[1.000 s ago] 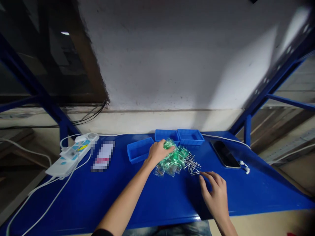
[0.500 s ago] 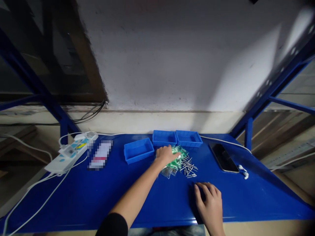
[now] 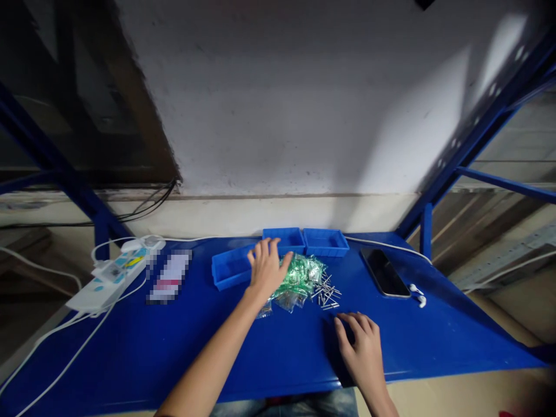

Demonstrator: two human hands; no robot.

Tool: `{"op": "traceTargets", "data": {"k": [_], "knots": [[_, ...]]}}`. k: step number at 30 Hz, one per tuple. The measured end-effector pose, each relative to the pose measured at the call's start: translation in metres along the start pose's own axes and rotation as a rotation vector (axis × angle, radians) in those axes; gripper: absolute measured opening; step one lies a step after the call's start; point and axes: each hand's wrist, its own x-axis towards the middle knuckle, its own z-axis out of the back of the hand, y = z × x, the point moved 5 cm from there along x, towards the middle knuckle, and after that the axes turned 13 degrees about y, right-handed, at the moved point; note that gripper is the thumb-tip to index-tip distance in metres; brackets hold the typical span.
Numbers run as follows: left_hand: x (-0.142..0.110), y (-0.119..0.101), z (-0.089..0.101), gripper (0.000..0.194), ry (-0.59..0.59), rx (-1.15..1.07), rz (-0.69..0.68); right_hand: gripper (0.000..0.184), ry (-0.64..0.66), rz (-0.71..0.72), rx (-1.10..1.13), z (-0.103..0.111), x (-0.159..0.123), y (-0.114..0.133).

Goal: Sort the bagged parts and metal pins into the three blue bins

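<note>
My left hand [image 3: 266, 267], fingers spread and holding nothing, is over the right end of the left blue tray [image 3: 228, 271] and the left edge of a heap of clear and green plastic bags [image 3: 299, 278]. Whether its fingertips touch anything is unclear. Small parts show through some bags, but I cannot make out their kind. Loose thin metal pins [image 3: 326, 294] lie in a pile against the heap's right side. My right hand [image 3: 360, 344] rests near the front edge of the table, fingers loosely bent, thumb apart, nothing in it.
Two more blue trays, a middle one [image 3: 292, 238] and a right one [image 3: 325, 243], stand by the wall. A phone [image 3: 386, 272] and white earbuds [image 3: 419, 295] lie at right. At left are a power strip [image 3: 110, 278] with white cables and a blurred-out item [image 3: 170, 277].
My left hand has lifted off the bags and moved left, its fingers spreading. More of the heap shows now. The right hand stays in place while the view shifts slightly.
</note>
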Motion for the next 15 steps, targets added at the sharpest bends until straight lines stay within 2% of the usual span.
{"op": "traceTargets", "data": {"k": [3,6,8,10,12,15], "knots": [[-0.012,0.033,0.011,0.038,0.037,0.061,0.025,0.031,0.022,0.045,0.053,0.008,0.027,0.002],[-0.025,0.061,0.004,0.029,0.192,0.112,-0.032,0.029,-0.011,0.095,0.068,0.014,0.073,0.012],[-0.032,0.075,-0.004,0.027,0.261,0.128,-0.07,0.031,-0.015,0.14,0.061,0.01,0.109,0.021],[-0.034,0.085,-0.01,0.027,0.292,0.146,-0.084,0.034,0.019,0.181,0.033,-0.002,0.145,0.03],[-0.031,0.092,-0.014,0.029,0.289,0.171,-0.088,0.041,0.113,0.225,-0.031,-0.022,0.176,0.037],[-0.021,0.099,-0.013,0.033,0.248,0.193,-0.107,0.047,0.254,0.253,-0.087,-0.052,0.205,0.037]]}}
